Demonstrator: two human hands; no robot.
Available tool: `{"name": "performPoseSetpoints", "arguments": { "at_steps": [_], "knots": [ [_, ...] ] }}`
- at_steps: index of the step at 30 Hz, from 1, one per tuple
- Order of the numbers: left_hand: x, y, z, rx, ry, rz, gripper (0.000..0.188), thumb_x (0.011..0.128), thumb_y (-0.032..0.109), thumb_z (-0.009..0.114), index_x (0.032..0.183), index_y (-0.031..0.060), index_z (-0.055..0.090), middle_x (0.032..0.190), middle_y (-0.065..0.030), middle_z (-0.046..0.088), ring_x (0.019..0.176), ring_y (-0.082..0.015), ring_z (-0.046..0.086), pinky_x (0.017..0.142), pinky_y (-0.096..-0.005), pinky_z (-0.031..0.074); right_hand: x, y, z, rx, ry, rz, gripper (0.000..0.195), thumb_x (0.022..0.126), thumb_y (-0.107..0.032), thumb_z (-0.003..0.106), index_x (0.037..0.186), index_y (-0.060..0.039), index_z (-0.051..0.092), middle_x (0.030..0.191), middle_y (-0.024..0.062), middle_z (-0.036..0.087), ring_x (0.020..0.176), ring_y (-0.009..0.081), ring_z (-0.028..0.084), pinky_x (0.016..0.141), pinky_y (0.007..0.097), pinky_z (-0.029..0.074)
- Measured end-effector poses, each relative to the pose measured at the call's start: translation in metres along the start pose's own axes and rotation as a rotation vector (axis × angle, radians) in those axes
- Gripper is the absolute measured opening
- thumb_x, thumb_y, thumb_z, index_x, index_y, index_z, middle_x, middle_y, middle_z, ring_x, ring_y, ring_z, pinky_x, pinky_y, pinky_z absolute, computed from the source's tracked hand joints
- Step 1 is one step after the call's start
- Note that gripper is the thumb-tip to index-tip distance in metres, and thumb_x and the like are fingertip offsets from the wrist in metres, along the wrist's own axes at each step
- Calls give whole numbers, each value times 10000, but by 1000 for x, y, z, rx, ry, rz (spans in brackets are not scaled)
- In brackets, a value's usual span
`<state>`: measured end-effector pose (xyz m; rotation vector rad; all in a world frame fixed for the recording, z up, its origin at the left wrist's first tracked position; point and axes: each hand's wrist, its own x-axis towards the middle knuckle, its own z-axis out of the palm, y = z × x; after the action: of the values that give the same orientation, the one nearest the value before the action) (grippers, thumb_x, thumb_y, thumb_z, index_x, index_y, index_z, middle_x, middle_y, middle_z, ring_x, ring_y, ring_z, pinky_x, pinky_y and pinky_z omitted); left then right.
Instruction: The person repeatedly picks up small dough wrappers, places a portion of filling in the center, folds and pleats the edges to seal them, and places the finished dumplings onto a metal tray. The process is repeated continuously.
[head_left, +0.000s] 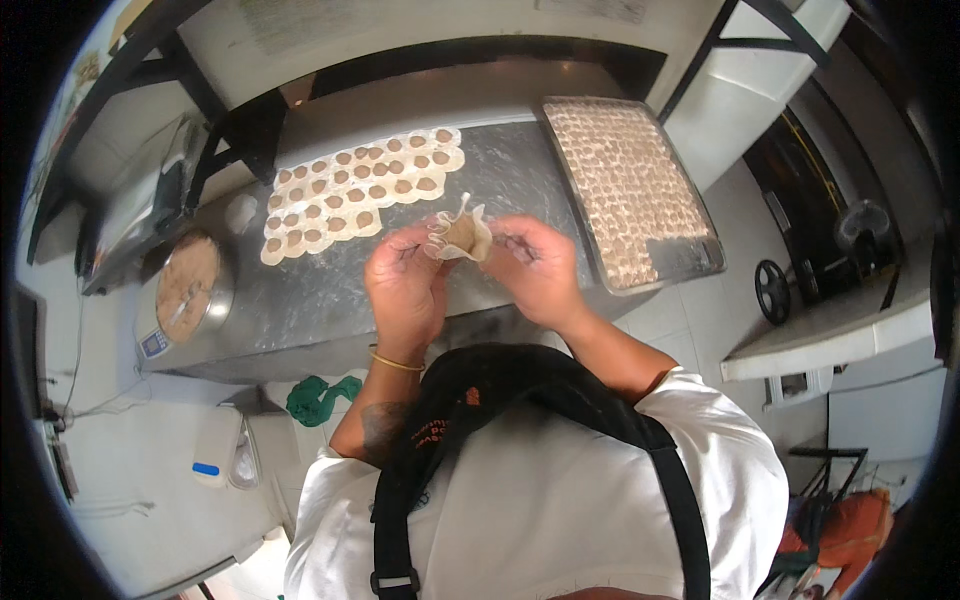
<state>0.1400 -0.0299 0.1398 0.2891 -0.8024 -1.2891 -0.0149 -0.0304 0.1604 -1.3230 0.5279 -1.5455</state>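
Between both hands, above the dark worktop, is a dumpling wrapper (480, 238) with frilled, pleated edges, gathered around brown filling (460, 232). Its left side is pinched in the fingers of my left hand (407, 268). On the right, my right hand (541, 262) holds the wrapper's other side. Flat round wrappers (352, 166) lie overlapping in rows at the left, most with a ball of brown filling on top. To the right stands a large metal tray (679, 255), nearly filled with rows of shaped dumplings (630, 172).
At the worktop's left end, a metal bowl of brown filling (187, 285) with a utensil in it rests by a digital scale (154, 343). Flour dusts the dark stone worktop (315, 300). A green cloth or bag (315, 400) lies below. Black frame posts (202, 161) rise at the back left.
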Motion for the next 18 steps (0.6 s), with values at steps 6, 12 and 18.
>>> {"name": "performPoseSetpoints", "arguments": {
  "at_steps": [6,12,18],
  "knots": [
    [10,-5,-10,305,12,206,136,924,-62,682,1058,-41,668,1223,-184,668,1106,-221,646,971,-361,542,12,5,8,-306,172,68,181,899,-25,731,1066,-2,664,895,-2,671,822,43,597,682,232,496],
    [6,-5,-10,413,86,198,134,923,-23,711,1049,-45,670,1231,-189,668,1118,-220,642,965,-337,527,12,-3,9,-680,27,-365,244,846,23,756,1061,-14,646,892,29,659,805,99,604,703,266,489],
    [8,2,-6,183,60,-38,133,961,13,671,1089,-18,655,1161,-156,681,1050,-207,663,920,-346,555,0,4,-2,-690,51,-339,530,760,-113,863,1217,-25,610,1025,86,677,881,145,648,781,308,518]
  ]
}}
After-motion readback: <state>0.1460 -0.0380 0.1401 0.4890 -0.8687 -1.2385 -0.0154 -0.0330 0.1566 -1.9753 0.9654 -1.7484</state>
